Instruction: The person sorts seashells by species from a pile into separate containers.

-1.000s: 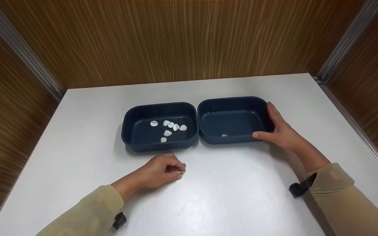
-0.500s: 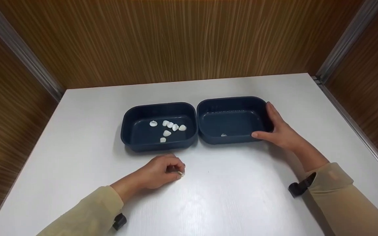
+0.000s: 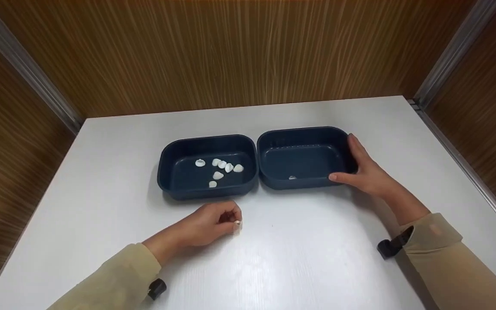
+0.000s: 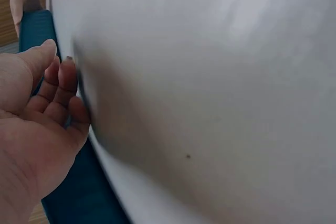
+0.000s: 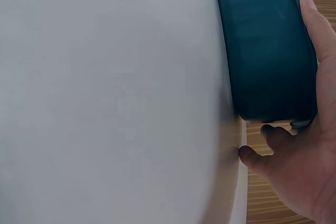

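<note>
In the head view my left hand (image 3: pixel 207 224) pinches a small white seashell (image 3: pixel 238 222) between thumb and fingers, close over the table, in front of the left box. Fingers hide most of the shell. Several white seashells (image 3: pixel 218 175) lie scattered inside the left dark-blue box (image 3: pixel 196 191). The right dark-blue box (image 3: pixel 299 184) stands beside it, with one small whitish piece (image 3: pixel 292 177) near its front wall. My right hand (image 3: pixel 368 174) holds this box's right end, thumb at the front rim and fingers along the side. The right wrist view shows the thumb lying along the box (image 5: pixel 270 51).
Both boxes stand on a white table (image 3: pixel 299 258). A wood-grain panel (image 3: pixel 248 51) rises behind the table, with more panels at left and right. A tiny dark speck (image 4: pixel 188 156) marks the tabletop in the left wrist view.
My left fingertips have drawn up slightly from the tabletop with the pinched seashell. My right hand keeps its hold on the right box.
</note>
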### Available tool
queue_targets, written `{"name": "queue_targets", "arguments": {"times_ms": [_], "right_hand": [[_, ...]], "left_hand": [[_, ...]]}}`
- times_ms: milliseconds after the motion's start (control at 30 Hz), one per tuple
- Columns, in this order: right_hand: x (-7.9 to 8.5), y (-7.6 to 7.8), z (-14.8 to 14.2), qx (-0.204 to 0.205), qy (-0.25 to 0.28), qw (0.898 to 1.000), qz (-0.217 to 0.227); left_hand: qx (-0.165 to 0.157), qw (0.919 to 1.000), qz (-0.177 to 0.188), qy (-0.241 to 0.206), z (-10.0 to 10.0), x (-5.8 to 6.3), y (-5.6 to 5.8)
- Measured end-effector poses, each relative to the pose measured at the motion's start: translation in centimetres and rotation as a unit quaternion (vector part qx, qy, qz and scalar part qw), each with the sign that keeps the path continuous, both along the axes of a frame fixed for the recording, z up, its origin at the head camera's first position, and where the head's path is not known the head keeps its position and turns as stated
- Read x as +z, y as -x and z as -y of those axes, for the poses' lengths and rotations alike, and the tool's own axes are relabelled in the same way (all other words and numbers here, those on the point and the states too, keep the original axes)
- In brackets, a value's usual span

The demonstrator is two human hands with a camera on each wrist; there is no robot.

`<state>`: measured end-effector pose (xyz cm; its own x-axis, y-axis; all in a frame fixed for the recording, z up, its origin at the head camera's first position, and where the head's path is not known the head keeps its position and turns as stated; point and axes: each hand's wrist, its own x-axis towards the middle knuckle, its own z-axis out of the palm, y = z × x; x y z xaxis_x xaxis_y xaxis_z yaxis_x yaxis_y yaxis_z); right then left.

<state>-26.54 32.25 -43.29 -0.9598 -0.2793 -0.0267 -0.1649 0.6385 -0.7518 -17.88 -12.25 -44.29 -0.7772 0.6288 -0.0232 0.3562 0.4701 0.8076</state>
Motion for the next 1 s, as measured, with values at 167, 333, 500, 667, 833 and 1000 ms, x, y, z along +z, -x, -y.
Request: {"name": "queue_targets", "arguments": {"times_ms": [167, 333, 500, 667, 833, 1000], "right_hand": [[0.0, -0.1, 0.1, -0.002, -0.005, 1.000, 0.002], [0.0, -0.1, 0.3, -0.001, -0.002, 1.000, 0.000], [0.0, -0.1, 0.4, 0.000, 0.000, 1.000, -0.002], [0.1, -0.2, 0.5, -0.002, 0.001, 1.000, 0.005], [0.1, -0.5, 0.5, -0.002, 0.003, 1.000, 0.009], [0.3, -0.5, 0.5, -0.006, 0.000, 1.000, 0.009]], "left_hand": [[-0.004, 0.9999, -0.005, -0.012, -0.5, 1.9, 0.3], [-0.013, 0.9982, 0.014, -0.057, -1.2, 4.1, 1.2], [-0.003, 0.9968, -0.020, -0.078, -2.1, 6.1, 2.8], [0.023, 0.9963, -0.037, -0.074, -3.1, 7.8, 4.5], [0.023, 0.9959, -0.044, -0.076, -4.4, 8.8, 6.2], [0.029, 0.9959, -0.041, -0.075, -6.0, 9.5, 7.8]]}}
